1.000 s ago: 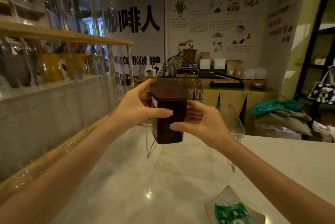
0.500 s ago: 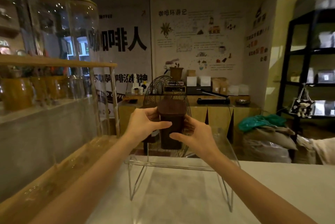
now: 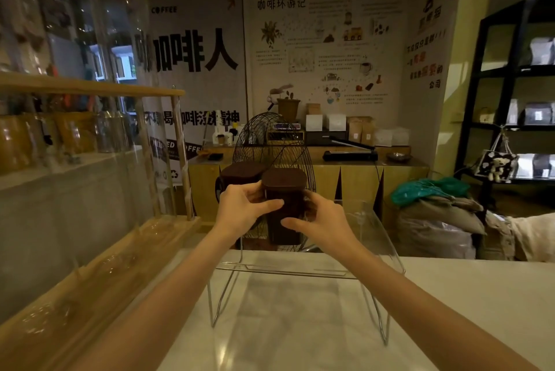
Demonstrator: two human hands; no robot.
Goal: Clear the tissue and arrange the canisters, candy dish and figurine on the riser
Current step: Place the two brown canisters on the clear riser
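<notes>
A dark brown square canister (image 3: 284, 205) with a matching lid stands on the clear acrylic riser (image 3: 372, 238). My left hand (image 3: 241, 214) grips its left side and my right hand (image 3: 322, 222) grips its right side. A second dark brown canister (image 3: 238, 172) sits just behind and to the left, partly hidden by my left hand. The riser rests on thin wire legs (image 3: 219, 301) on the white marble counter (image 3: 450, 304). The candy dish, tissue and figurine are out of view.
A wooden rack (image 3: 90, 88) with tall glass jars lines the left edge of the counter. Behind the riser stands a black wire fan guard (image 3: 271, 142). Sacks (image 3: 435, 217) and a black shelf (image 3: 510, 94) are at the right.
Both hands carried the canister forward from above the counter onto the riser top, beside the other canister. The view rose, and the candy dish dropped out of the frame.
</notes>
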